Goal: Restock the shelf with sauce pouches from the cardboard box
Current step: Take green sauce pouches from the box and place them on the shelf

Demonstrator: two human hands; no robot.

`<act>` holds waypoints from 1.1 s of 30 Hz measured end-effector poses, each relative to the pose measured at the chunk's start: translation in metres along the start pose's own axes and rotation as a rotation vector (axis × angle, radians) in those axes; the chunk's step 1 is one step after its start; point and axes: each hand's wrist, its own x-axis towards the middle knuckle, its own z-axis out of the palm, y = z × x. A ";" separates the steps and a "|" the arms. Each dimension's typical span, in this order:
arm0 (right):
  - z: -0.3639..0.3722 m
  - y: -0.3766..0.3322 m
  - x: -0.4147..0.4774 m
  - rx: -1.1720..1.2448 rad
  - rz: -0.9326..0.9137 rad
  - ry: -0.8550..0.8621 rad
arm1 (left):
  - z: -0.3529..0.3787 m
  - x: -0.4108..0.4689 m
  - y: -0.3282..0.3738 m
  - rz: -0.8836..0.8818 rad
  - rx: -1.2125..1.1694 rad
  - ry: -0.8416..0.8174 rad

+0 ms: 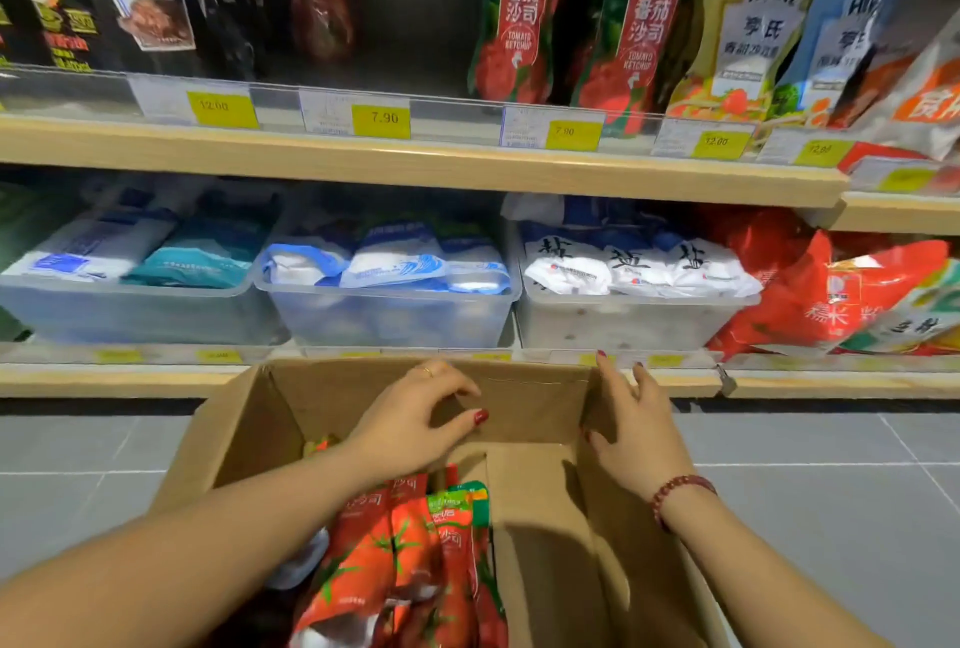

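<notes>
Open cardboard box [535,387] in front of the shelf [415,164], red sauce pouches [410,548] packed in its near-left part, left hand [410,424] above them — fingers loosely curled, holding nothing, right hand [639,434] against the box's right wall — fingers straight, apart.

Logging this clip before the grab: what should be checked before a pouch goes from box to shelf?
1. Brown cardboard box open on top: ok.
2. Red tomato-print sauce pouches reachable inside it: ok.
3. Left hand empty, above the pouches: ok.
4. Right hand on the box's right wall: ok.
5. Free gap on the pale wooden upper shelf beside the standing green-and-red ketchup pouches: ok.
6. Same product: cannot tell.
</notes>
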 end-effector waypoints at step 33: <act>0.031 0.030 -0.004 0.022 -0.067 0.074 | 0.112 -0.001 -0.030 -0.304 -0.013 -0.599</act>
